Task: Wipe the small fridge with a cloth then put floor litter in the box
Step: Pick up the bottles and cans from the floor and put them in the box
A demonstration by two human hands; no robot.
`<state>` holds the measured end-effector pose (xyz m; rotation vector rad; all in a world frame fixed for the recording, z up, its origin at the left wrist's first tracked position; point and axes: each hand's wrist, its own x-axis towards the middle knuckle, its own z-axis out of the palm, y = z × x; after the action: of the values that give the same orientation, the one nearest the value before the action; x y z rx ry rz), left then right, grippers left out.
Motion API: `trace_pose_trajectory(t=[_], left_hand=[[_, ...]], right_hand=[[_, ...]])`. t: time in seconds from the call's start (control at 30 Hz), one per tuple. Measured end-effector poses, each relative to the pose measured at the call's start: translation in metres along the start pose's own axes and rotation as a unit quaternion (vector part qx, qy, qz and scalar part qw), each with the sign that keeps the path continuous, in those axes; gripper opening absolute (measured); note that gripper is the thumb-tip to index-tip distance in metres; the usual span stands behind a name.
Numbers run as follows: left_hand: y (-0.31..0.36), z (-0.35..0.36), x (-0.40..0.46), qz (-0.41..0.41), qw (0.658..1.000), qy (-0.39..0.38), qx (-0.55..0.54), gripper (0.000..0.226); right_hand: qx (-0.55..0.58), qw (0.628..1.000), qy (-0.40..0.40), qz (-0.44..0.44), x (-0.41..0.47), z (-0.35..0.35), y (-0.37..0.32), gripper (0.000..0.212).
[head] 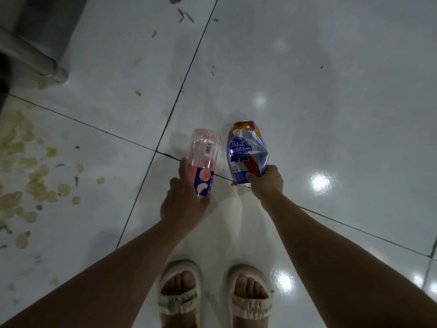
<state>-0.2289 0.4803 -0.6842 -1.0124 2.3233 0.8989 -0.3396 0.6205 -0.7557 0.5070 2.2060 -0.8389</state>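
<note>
My left hand (183, 204) grips a clear pinkish plastic bottle (204, 153) with a blue and peach label, its base pointing away from me. My right hand (266, 182) holds a dented blue, white and red beer can (246, 151) by its lower end. Both are held above the white tiled floor (307, 79). The fridge, the cloth and the box are out of view.
Yellowish crumbs and flakes (35, 183) lie scattered over the tiles at the left. Small dark scraps (184, 15) lie further ahead. A grey metal leg or base (30, 53) stands at the upper left. My feet in pale sandals (215, 297) are below.
</note>
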Motion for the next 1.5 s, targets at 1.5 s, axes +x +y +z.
trace_pose_trajectory(t=[1.5], left_hand=[[0.574,-0.307,-0.509,0.365,0.924,-0.075,-0.082,0.087]], right_hand=[[0.315,0.875,0.352,-0.111,-0.554,-0.684,-0.077,0.043]])
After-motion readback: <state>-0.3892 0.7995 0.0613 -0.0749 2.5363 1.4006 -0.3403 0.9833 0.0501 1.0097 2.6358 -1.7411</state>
